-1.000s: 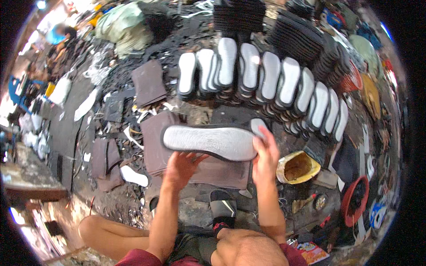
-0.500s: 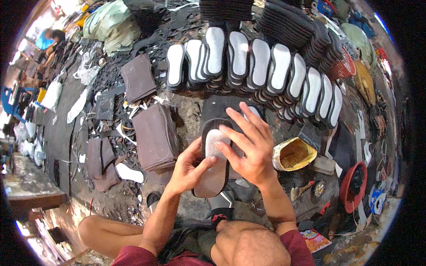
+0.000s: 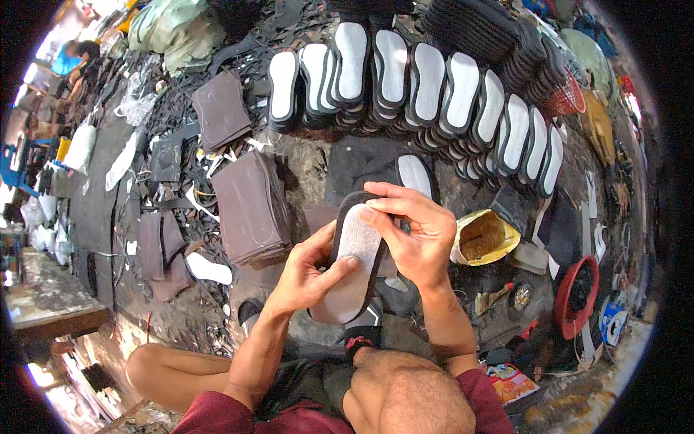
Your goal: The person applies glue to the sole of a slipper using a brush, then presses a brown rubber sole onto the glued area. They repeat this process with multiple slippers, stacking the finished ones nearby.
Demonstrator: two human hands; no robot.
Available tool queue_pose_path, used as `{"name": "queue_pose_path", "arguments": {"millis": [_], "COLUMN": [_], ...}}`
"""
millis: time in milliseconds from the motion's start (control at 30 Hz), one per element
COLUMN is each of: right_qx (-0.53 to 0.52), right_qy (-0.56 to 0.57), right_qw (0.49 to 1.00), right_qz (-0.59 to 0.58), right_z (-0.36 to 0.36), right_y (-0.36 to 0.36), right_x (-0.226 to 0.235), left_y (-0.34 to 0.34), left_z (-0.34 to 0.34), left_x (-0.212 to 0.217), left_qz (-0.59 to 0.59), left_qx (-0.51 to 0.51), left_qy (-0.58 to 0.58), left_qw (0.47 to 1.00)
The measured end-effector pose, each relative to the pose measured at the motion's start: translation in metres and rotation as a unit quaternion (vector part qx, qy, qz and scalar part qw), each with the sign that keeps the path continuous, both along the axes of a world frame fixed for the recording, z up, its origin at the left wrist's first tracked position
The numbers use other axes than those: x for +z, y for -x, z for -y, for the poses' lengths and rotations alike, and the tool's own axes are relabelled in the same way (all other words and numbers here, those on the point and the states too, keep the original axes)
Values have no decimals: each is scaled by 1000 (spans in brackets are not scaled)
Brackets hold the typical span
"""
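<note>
A dark shoe sole with a pale grey-white insole piece on top point(image 3: 363, 242) is held tilted above my lap. My left hand point(image 3: 307, 275) grips it along the left side, thumb lying across the pale face and fingers hidden beneath. At the sole's upper right edge, my right hand point(image 3: 421, 235) is closed, with thumb and forefinger pinching the rim. Just beyond the right hand lies another white-topped sole point(image 3: 413, 172) on a dark mat point(image 3: 354, 163), partly covered by that hand.
Piled white-topped soles point(image 3: 391, 65) form an arc ahead, with black stacks point(image 3: 470, 29) behind. Brown sheets point(image 3: 249, 206) lie left. To the right are a yellow-rimmed container point(image 3: 477, 249), a brush point(image 3: 493, 296) and a red basin point(image 3: 594, 278). Scraps litter the floor; a person point(image 3: 76, 69) sits far left.
My right hand has gone from spread fingers over the sole to a pinch at its upper edge. The sole has tilted slightly to the right. The surroundings have shifted up in view.
</note>
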State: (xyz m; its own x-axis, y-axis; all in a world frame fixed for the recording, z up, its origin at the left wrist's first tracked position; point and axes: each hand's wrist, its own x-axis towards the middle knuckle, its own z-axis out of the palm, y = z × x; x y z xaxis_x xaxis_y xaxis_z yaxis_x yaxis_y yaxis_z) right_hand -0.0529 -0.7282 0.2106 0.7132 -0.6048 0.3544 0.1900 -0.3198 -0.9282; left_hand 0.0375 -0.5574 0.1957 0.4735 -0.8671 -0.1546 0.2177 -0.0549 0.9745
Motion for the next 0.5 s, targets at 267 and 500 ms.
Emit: {"name": "queue_pose_path", "arguments": {"millis": [267,500], "right_qx": [32,-42], "right_qy": [-532,-331], "right_qw": [846,942], "right_qz": [34,-30], "right_z": [3,-15], "right_y": [-7,-9], "right_x": [-18,-4], "left_y": [1,4], "left_z": [-3,-1], "left_x": [-17,-18], "left_qz": [-17,16], "left_qx": [-19,-4], "left_qy": [20,-37], "left_qw": [999,999]}}
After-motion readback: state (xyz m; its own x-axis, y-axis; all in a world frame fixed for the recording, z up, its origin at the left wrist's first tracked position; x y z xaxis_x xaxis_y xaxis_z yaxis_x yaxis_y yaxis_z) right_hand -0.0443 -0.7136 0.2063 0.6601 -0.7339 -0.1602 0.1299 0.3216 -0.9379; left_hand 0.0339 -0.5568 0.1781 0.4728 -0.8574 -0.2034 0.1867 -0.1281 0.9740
